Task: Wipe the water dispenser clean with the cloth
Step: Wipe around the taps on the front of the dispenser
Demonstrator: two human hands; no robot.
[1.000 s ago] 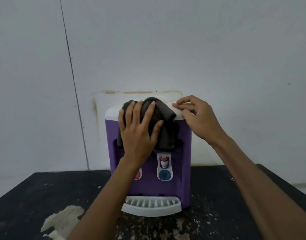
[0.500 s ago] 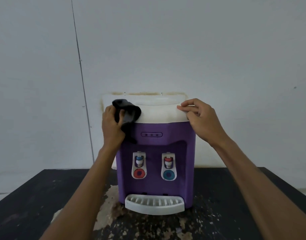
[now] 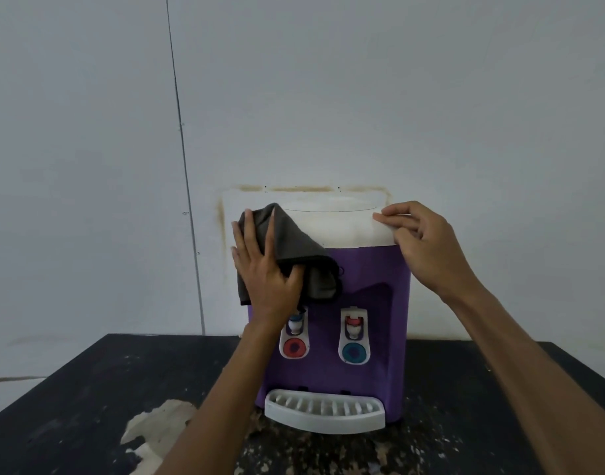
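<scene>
Two hands on purple water dispenser, which stands at 12 o'clock on black table. Left hand has straight fingers pressing dark grey cloth flat onto dispenser's 10 o'clock corner, thumb against a fold. Right hand has curled fingers gripping white top edge at 2 o'clock. Cloth hangs just above red-button tap.

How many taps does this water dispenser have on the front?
2. The red-button tap sits partly behind the left hand; the blue-button tap is beside it, fully visible.
</scene>
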